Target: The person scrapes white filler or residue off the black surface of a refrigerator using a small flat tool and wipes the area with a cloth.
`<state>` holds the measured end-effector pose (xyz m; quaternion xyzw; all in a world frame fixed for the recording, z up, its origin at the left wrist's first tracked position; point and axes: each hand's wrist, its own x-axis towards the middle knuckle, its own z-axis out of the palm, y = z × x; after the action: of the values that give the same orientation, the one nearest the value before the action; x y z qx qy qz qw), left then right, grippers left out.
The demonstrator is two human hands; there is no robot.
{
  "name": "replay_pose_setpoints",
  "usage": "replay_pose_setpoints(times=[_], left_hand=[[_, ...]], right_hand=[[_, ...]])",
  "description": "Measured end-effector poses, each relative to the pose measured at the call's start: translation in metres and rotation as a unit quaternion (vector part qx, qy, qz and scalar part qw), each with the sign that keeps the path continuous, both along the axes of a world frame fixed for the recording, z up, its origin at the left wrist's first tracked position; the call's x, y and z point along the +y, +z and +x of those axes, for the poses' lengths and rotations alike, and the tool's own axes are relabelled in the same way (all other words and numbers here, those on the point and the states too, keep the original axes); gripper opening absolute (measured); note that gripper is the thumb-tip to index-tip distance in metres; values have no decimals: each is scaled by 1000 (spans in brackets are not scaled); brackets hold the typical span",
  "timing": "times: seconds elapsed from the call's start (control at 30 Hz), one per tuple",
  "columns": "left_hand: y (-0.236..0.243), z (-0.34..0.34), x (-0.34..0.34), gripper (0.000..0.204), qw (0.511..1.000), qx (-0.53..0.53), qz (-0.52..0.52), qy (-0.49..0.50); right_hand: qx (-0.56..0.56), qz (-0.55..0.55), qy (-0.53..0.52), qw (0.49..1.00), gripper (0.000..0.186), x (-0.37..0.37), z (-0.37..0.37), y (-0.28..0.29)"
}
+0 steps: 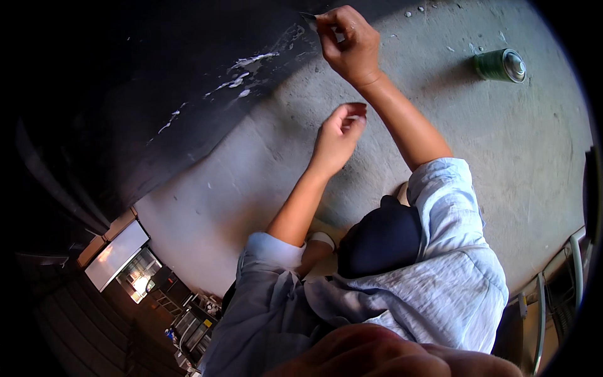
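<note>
My right hand [350,45] is at the top, closed in a pinch on a small thin blade-like piece [308,19] with a dark, pointed tip. That tip is over a black surface [157,69], just beyond ragged white streaks and flecks [251,61] stuck on it. Lower and to the left, my left hand [336,139] hovers above the grey floor with its fingers curled together. Something dark shows at its fingertips, too small and blurred to name.
A green spray can [500,66] with a silvery top is on the rough concrete floor [515,138] at the upper right. White crumbs [450,48] dot the floor near it. Metal tubes [540,320] are at the lower right; cluttered equipment [191,323] is at the lower left.
</note>
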<state>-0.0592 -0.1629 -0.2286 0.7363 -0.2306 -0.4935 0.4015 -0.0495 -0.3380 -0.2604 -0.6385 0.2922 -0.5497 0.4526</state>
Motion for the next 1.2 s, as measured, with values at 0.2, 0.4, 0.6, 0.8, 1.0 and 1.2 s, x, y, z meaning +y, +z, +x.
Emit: replay_pose_setpoints(times=[0.2,0.4,0.6,0.8,1.0,1.2], left_hand=[[80,0,50,39,955,-138,84,-248],[161,36,135,52,838,-258,219,-428],[218,73,192,53,838,-274,375,-288],[218,85,245,53,845,-328,390,-159],[202,84,242,56,898,-195,369,-137],[211,84,244,56,873,-237,406,-128]], right_hand=[[-41,25,-52,997,9,-12,0,1],[-42,27,-59,997,10,-14,-1,13],[-1,-116,-21,993,15,-7,3,19],[-41,-10,-48,998,14,-19,-5,13],[26,-154,-26,987,20,-3,7,14],[-1,-53,-43,998,15,-11,0,10]])
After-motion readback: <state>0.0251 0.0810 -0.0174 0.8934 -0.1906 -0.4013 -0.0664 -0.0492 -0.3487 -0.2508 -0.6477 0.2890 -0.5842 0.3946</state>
